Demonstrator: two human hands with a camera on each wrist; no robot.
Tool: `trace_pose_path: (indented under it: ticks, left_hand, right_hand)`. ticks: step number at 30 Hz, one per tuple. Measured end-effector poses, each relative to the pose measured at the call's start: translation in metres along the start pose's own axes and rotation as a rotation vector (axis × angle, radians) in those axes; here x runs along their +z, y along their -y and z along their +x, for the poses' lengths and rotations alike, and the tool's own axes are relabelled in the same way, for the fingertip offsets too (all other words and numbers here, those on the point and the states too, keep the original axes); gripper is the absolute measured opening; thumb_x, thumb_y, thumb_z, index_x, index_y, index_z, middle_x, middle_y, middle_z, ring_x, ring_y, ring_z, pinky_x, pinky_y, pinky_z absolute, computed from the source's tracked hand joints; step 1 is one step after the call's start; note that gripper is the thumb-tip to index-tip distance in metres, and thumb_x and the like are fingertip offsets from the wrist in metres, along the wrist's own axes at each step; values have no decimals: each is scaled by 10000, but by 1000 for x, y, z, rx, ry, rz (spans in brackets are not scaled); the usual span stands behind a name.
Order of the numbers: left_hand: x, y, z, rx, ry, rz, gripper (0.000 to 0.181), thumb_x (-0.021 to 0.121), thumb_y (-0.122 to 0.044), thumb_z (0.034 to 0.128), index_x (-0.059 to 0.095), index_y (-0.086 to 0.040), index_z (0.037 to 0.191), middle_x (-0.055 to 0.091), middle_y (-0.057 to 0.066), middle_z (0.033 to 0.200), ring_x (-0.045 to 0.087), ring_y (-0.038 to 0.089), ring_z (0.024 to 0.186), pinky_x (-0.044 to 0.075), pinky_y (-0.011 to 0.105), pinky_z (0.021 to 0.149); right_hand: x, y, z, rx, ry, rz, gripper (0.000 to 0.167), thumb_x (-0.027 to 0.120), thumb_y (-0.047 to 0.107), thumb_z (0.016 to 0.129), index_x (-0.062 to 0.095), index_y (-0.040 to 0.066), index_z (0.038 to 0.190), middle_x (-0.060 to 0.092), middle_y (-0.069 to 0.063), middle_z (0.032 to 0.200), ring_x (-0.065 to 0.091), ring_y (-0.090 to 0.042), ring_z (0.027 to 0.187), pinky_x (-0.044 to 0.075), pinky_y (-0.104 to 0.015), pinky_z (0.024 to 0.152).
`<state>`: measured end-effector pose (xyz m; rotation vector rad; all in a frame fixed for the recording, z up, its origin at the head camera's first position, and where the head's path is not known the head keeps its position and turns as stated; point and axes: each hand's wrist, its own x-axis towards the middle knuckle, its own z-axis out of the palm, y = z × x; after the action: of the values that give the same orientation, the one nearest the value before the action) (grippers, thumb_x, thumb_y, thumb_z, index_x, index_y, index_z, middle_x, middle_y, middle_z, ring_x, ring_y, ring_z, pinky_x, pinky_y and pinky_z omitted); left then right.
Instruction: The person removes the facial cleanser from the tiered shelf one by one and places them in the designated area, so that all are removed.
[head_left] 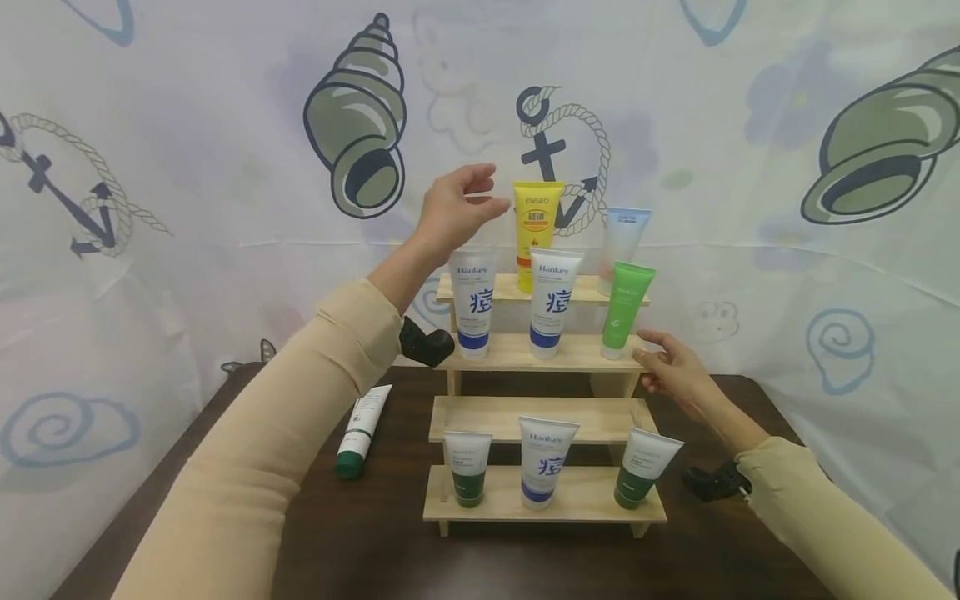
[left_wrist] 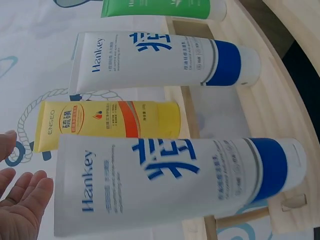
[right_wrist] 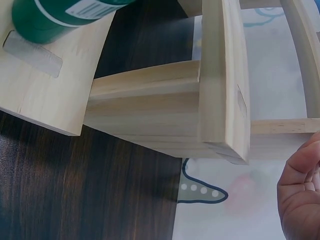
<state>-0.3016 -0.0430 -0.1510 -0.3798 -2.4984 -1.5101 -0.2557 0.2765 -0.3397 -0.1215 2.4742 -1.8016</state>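
My left hand (head_left: 459, 208) is raised beside the top tier, its fingers loosely extended and nothing between them. Below it a white Hankey tube (head_left: 473, 308) stands cap down on the second tier; to its right is a yellow tube (head_left: 534, 221) on the top tier. In the left wrist view that hand's fingertips (left_wrist: 37, 187) are close to the white tube's upper end. My right hand (head_left: 678, 375) grips the right end of the wooden display stand (head_left: 510, 358) at the second tier, near a green tube (head_left: 628, 307). The right wrist view cuts off most of its fingers.
Another white Hankey tube (head_left: 553, 304) stands mid second tier; a pale tube (head_left: 622, 237) is above it at right. The lowest tier bears a green-capped tube (head_left: 468, 467), a Hankey tube (head_left: 543, 462) and another green-capped tube (head_left: 645, 467). One tube (head_left: 363, 429) lies on the dark table (head_left: 360, 542).
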Motion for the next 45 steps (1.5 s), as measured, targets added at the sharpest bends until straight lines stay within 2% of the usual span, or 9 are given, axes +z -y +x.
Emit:
trace_pose_path:
  ticks: [15,24,31,45]
  left_hand:
    - [18,-5,18,-58,27,-4,558,648,-190,894,430,-211,1406,477,0,1406,489,143,1245,433,275,1009]
    - [27,-8,24,-97,20,18,526,661,-173,882,468,-190,1371,510,19,1357,505,163,1205,447,281,992]
    - [32,-8,24,-88,23,12,487,648,-137,887,470,-157,1340,542,40,1309,543,168,1148,457,282,982]
    - [39,-6,26,-34,-33,35,381,653,-107,880,500,-110,1229,574,62,1203,555,166,1070,482,233,927]
  right_hand:
    - [0,-1,2,0,-17,5,619,505,222,979,191,15,1471,514,61,731,527,-28,602,485,-176,567]
    - [1,-2,2,-3,-27,7,624,513,239,975,201,12,1466,523,55,759,529,-33,613,484,-172,566]
    - [2,-2,2,9,-41,0,609,515,232,974,216,13,1457,525,49,768,523,-32,612,482,-171,567]
    - [2,-4,2,9,-50,-13,598,506,235,978,221,16,1456,517,41,763,515,-38,608,473,-175,566]
